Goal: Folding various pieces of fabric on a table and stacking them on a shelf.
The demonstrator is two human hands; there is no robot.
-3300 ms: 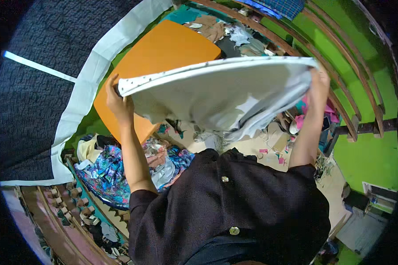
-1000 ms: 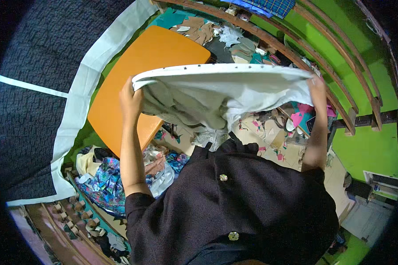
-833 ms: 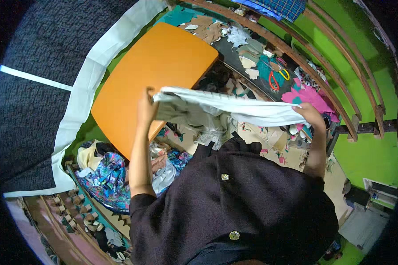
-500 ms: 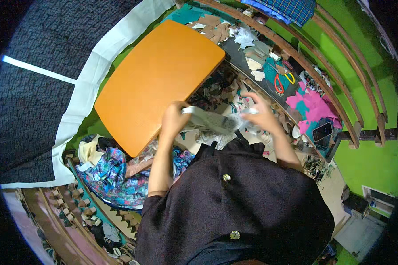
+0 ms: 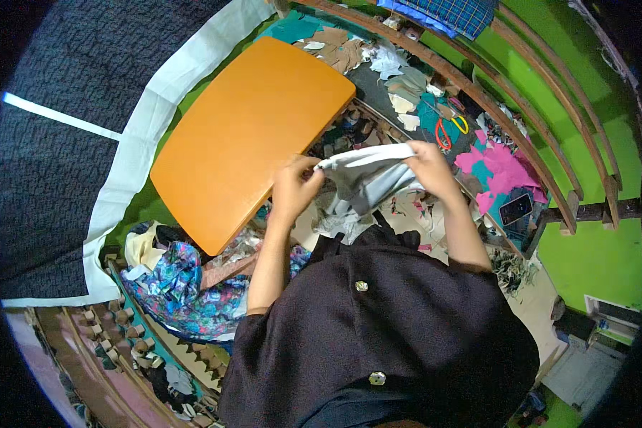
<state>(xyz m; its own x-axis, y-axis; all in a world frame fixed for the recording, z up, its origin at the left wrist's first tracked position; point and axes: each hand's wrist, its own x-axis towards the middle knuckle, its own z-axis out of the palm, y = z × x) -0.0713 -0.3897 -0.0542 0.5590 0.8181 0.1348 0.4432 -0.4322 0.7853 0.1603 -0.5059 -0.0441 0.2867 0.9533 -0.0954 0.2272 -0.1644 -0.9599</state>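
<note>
A piece of white-grey cloth (image 5: 367, 175) is stretched between my two hands, its upper edge drawn out in a band. My left hand (image 5: 296, 187) pinches one end of that edge beside the orange table. The other end is gripped by my right hand (image 5: 428, 167), fingers closed over it. The cloth's lower part hangs down in folds toward my lap, where more pale, patterned fabric (image 5: 342, 222) lies. Its exact kind, garment or cut piece, I cannot make out.
An orange table (image 5: 250, 135) stands at left, close to my left hand. Right of it, a dark bench holds fabric scraps, scissors (image 5: 443, 134) with red and yellow handles, pink cloth (image 5: 503, 171) and a phone (image 5: 516, 208). Floral fabric (image 5: 185, 285) is heaped at lower left.
My right hand, blurred and with fingers apart before, has closed on the cloth's edge. The cloth is now spread taut between both hands. My left hand has shifted slightly right.
</note>
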